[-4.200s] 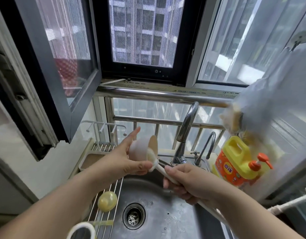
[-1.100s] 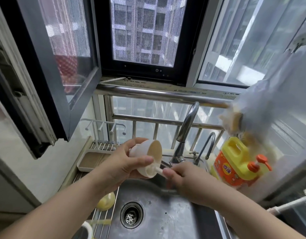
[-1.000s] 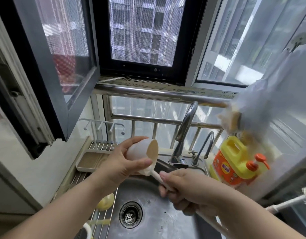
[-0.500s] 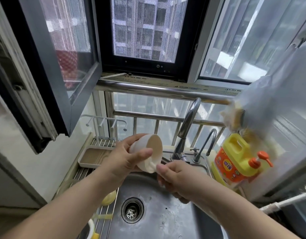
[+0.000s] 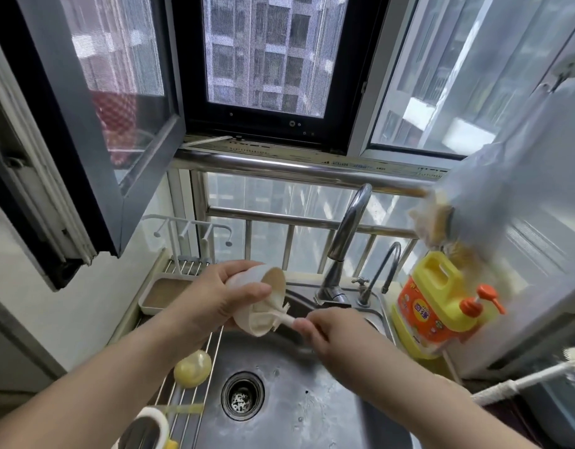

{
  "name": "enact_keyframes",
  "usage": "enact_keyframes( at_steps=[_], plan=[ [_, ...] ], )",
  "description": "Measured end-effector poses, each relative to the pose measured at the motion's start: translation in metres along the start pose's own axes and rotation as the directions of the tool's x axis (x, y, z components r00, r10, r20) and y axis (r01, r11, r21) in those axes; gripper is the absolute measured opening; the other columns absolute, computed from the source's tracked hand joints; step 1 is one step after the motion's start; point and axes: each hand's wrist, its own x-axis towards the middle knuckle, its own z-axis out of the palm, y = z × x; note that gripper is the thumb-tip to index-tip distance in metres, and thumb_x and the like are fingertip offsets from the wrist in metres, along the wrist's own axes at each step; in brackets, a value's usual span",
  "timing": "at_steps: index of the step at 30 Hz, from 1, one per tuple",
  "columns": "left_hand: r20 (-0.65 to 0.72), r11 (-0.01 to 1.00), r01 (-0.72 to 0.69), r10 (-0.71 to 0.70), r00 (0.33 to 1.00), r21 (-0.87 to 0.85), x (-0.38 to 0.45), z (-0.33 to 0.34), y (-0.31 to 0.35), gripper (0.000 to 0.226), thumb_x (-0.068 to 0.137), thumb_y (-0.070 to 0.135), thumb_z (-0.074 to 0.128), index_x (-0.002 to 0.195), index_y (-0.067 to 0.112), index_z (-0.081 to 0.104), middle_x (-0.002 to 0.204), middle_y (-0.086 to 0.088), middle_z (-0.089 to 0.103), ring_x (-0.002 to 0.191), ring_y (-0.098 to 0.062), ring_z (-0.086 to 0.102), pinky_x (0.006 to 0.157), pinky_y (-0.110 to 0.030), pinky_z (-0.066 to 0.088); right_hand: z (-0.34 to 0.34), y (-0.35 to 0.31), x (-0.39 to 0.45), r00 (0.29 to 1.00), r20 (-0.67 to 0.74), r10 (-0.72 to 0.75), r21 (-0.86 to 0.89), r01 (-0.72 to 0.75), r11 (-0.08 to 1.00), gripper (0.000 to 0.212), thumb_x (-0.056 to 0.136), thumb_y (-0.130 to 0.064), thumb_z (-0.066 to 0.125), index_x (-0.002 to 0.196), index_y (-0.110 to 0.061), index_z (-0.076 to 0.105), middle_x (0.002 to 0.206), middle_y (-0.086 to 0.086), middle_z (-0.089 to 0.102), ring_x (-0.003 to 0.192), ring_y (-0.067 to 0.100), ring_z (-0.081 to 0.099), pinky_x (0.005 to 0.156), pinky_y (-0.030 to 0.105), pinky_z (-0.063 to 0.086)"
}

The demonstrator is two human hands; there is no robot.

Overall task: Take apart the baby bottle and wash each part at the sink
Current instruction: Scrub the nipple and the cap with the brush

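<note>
Left hand [image 5: 219, 294] curled in a grip, right hand [image 5: 331, 333] pinching, forearms converging.

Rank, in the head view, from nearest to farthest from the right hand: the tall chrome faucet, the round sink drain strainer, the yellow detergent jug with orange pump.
From the right hand:
1. Tall chrome faucet, its base just behind the hand.
2. Round sink drain strainer, below and left, in the basin.
3. Yellow detergent jug with orange pump, off to the right on the sink edge.

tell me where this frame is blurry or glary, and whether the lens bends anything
Head view: the plastic bag at right is smeared and soft; bright daylight washes out the right window pane; the wide lens bows the window frames outward; the cap and both hands stay fairly sharp.
</note>
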Motion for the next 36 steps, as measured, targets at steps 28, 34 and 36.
enact_keyframes(
  at_steps=[28,34,36],
  plan=[
    [0.176,0.959,0.247,-0.221,0.959,-0.142,-0.002,0.006,0.025,0.063,0.069,0.036,0.076,0.12,0.013,0.047,0.12,-0.021,0.047,0.093,-0.032,0.062,0.073,-0.043,0.056,-0.027,0.019,0.0,0.905,-0.296,-0.305,-0.423,0.162,0.891,0.063,0.077,-0.067,-0.005,0.08,-0.028,0.044,0.065,-0.007,0.051,0.063,0.018,0.056,0.052,0.032,0.035],
    [0.162,0.962,0.256,-0.269,0.949,0.098,-0.008,0.01,0.014,0.057,0.064,0.039,0.07,0.112,0.012,0.059,0.098,-0.012,0.062,0.08,-0.02,0.065,0.069,-0.032,0.055,-0.027,0.027,-0.003,0.807,-0.388,-0.445,-0.598,0.147,0.788,0.042,0.091,-0.049,0.033,0.06,-0.025,0.049,0.046,-0.008,0.042,0.034,0.013,0.042,0.044,0.016,0.0],
    [0.149,0.972,0.222,-0.231,0.961,0.074,-0.01,0.012,0.007,0.056,0.057,0.04,0.072,0.107,0.016,0.063,0.088,-0.007,0.067,0.08,-0.021,0.065,0.071,-0.035,0.053,-0.028,0.026,-0.004,0.821,-0.427,-0.379,-0.59,0.065,0.805,0.041,0.091,-0.049,0.034,0.061,-0.025,0.048,0.048,-0.006,0.046,0.035,0.015,0.046,0.044,0.016,0.0]
  ],
)
